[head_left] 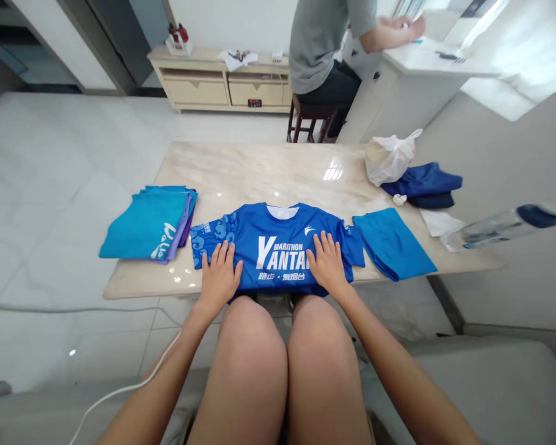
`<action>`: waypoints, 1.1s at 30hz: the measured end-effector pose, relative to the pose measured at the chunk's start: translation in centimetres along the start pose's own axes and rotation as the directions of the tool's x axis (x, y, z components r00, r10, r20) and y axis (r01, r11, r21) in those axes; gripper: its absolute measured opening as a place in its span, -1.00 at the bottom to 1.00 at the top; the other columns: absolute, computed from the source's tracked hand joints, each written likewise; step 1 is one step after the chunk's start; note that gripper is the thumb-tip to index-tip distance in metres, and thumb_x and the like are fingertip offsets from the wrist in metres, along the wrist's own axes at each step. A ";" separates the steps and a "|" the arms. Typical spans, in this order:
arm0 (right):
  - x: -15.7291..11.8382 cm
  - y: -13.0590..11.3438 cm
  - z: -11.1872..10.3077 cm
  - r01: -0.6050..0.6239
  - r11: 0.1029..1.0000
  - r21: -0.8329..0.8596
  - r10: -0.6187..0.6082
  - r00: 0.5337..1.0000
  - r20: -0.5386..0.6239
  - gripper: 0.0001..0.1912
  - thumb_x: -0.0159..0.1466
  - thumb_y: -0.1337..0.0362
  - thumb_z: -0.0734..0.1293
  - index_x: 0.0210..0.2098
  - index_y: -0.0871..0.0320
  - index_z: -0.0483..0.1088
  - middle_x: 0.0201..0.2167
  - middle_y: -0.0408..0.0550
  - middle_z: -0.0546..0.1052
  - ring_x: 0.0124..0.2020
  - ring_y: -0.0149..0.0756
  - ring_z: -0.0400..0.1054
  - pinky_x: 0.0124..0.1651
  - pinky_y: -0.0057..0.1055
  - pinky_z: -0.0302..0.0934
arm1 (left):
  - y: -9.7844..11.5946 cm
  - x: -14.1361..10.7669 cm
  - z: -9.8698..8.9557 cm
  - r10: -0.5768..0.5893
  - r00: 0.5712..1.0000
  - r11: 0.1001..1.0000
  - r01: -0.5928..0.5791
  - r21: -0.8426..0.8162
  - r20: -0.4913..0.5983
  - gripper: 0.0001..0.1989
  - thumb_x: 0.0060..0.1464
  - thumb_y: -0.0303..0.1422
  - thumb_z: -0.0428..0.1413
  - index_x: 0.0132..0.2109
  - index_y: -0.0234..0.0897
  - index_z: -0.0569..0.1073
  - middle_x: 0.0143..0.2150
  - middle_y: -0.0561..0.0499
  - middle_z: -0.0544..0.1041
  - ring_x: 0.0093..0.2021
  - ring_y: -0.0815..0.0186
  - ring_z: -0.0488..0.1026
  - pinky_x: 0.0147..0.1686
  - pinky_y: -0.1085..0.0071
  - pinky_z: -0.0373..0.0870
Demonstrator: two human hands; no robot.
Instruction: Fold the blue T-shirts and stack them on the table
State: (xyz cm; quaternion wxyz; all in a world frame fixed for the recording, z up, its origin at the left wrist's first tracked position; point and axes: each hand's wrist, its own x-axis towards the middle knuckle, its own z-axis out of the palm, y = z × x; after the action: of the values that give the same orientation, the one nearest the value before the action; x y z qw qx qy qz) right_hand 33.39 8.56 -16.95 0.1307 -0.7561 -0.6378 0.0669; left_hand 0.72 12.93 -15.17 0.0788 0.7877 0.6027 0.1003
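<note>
A blue T-shirt (282,238) with white "Marathon Yantai" lettering lies front up across the table, its lower part hanging over the near edge by my knees. My left hand (220,275) rests flat on its left side, below the patterned sleeve, fingers spread. On the right side of the chest, my right hand (327,262) lies flat too, covering the end of the lettering. Folded teal and purple clothes (143,225) are stacked to the left of the shirt. A folded teal cloth (393,243) lies just right of the other sleeve.
The marble table (254,164) also bears a white plastic bag (391,157), dark blue fabric (426,183) and a clear bottle (495,228) at the right. A person (322,52) sits on a stool (306,117) beyond it. A white cable (125,388) crosses my left forearm.
</note>
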 end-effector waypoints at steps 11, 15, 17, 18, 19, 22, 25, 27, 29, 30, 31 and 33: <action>1.2 0.5 1.4 -0.060 0.994 -0.087 0.062 0.998 0.024 -0.27 0.61 0.01 0.05 0.65 0.21 0.09 0.68 0.20 -0.04 0.69 0.10 -0.20 0.65 0.12 -0.25 | 0.2 2.7 2.0 -0.037 0.999 0.994 0.036 0.100 0.004 -0.29 0.51 -0.07 -0.15 0.64 -0.24 0.18 0.68 -0.18 0.08 0.67 -0.23 -0.01 0.59 -0.30 -0.06; 3.8 0.5 1.6 -0.068 0.990 -0.125 0.079 0.993 0.082 -0.27 0.62 0.01 0.03 0.67 0.17 0.02 0.70 0.12 -0.10 0.71 0.03 -0.26 0.67 0.06 -0.32 | -0.6 5.2 2.2 -0.097 0.994 0.984 0.088 0.153 0.054 -0.29 0.53 -0.06 -0.20 0.66 -0.24 0.11 0.71 -0.12 -0.01 0.69 -0.22 -0.09 0.59 -0.32 -0.12; 5.7 0.4 1.6 -0.064 0.989 -0.135 0.077 0.993 0.093 -0.27 0.63 0.00 0.02 0.68 0.16 0.00 0.70 0.11 -0.11 0.71 0.02 -0.28 0.67 0.04 -0.33 | -1.1 7.1 2.1 -0.108 0.992 0.983 0.096 0.155 0.068 -0.28 0.54 -0.05 -0.22 0.67 -0.22 0.08 0.71 -0.11 -0.03 0.69 -0.22 -0.11 0.60 -0.32 -0.13; 6.8 0.4 1.6 -0.061 0.989 -0.138 0.074 0.993 0.094 -0.27 0.63 0.00 0.02 0.68 0.17 0.00 0.70 0.11 -0.12 0.71 0.02 -0.28 0.67 0.04 -0.34 | -1.3 8.2 2.0 -0.111 0.991 0.983 0.100 0.155 0.069 -0.28 0.54 -0.04 -0.22 0.67 -0.21 0.08 0.71 -0.10 -0.03 0.69 -0.22 -0.12 0.60 -0.31 -0.14; 7.9 0.3 1.6 -0.058 0.989 -0.139 0.072 0.993 0.095 -0.27 0.64 -0.01 0.01 0.68 0.17 0.00 0.70 0.12 -0.12 0.71 0.02 -0.29 0.67 0.03 -0.35 | -1.4 9.3 2.0 -0.115 0.991 0.983 0.103 0.154 0.070 -0.28 0.54 -0.04 -0.22 0.67 -0.20 0.08 0.72 -0.10 -0.03 0.69 -0.21 -0.13 0.60 -0.31 -0.15; 11.4 0.3 1.8 -0.048 0.989 -0.140 0.062 0.993 0.100 -0.26 0.64 -0.02 -0.01 0.68 0.17 -0.01 0.70 0.11 -0.12 0.71 0.02 -0.31 0.67 0.03 -0.36 | -1.8 13.0 2.0 -0.124 0.990 0.982 0.112 0.150 0.071 -0.29 0.54 -0.03 -0.24 0.67 -0.17 0.07 0.72 -0.09 -0.03 0.70 -0.21 -0.15 0.61 -0.31 -0.17; 15.4 0.5 2.4 -0.027 0.990 -0.139 0.042 0.994 0.102 -0.25 0.64 -0.05 -0.03 0.68 0.15 -0.03 0.71 0.08 -0.13 0.71 0.00 -0.31 0.67 0.04 -0.34 | -2.3 17.0 2.4 -0.126 0.989 0.982 0.114 0.152 0.076 -0.29 0.54 -0.03 -0.26 0.68 -0.16 0.05 0.72 -0.09 -0.06 0.70 -0.22 -0.16 0.60 -0.33 -0.19; 18.1 0.8 2.9 -0.026 0.990 -0.138 0.040 0.995 0.094 -0.25 0.64 -0.07 -0.05 0.68 0.14 -0.03 0.71 0.08 -0.14 0.71 0.00 -0.31 0.67 0.05 -0.33 | -2.8 19.7 2.8 -0.116 0.991 0.982 0.103 0.156 0.073 -0.29 0.54 -0.03 -0.27 0.68 -0.15 0.05 0.73 -0.09 -0.07 0.70 -0.22 -0.17 0.60 -0.34 -0.19; 20.9 1.2 3.2 -0.035 0.990 -0.136 0.046 0.996 0.080 -0.23 0.64 -0.09 -0.06 0.68 0.15 -0.03 0.70 0.09 -0.13 0.71 0.02 -0.30 0.67 0.06 -0.32 | -3.3 22.6 3.1 -0.104 0.993 0.983 0.092 0.160 0.064 -0.28 0.54 -0.02 -0.28 0.68 -0.14 0.05 0.73 -0.08 -0.06 0.70 -0.20 -0.16 0.60 -0.34 -0.18; 22.4 1.4 3.3 -0.038 0.990 -0.135 0.049 0.996 0.075 -0.23 0.64 -0.09 -0.06 0.68 0.15 -0.03 0.70 0.10 -0.13 0.71 0.03 -0.29 0.67 0.06 -0.32 | -3.5 24.0 3.3 -0.097 0.994 0.983 0.087 0.161 0.058 -0.28 0.54 -0.02 -0.28 0.68 -0.14 0.05 0.73 -0.07 -0.06 0.70 -0.19 -0.16 0.60 -0.33 -0.18; 23.8 1.5 3.3 -0.040 0.990 -0.135 0.050 0.996 0.071 -0.23 0.64 -0.09 -0.06 0.68 0.16 -0.03 0.70 0.10 -0.12 0.71 0.04 -0.29 0.67 0.06 -0.31 | -3.7 25.5 3.3 -0.087 0.995 0.984 0.077 0.160 0.056 -0.28 0.54 -0.02 -0.28 0.68 -0.13 0.05 0.72 -0.06 -0.05 0.70 -0.17 -0.15 0.60 -0.33 -0.18; 26.5 1.6 3.0 -0.035 0.989 -0.147 0.047 0.996 0.076 -0.23 0.64 -0.09 -0.05 0.68 0.17 -0.03 0.70 0.11 -0.11 0.71 0.06 -0.27 0.67 0.08 -0.31 | -3.9 28.3 3.2 -0.060 0.996 0.987 0.050 0.152 0.065 -0.29 0.54 -0.02 -0.28 0.68 -0.12 0.06 0.72 -0.05 -0.03 0.70 -0.14 -0.14 0.60 -0.32 -0.17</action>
State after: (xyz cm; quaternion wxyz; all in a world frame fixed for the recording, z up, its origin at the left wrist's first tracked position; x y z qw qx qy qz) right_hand 38.80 34.62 -18.57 0.0485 -0.7733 -0.6299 0.0530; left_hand 5.08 41.20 -17.45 0.0428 0.7775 0.6269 0.0253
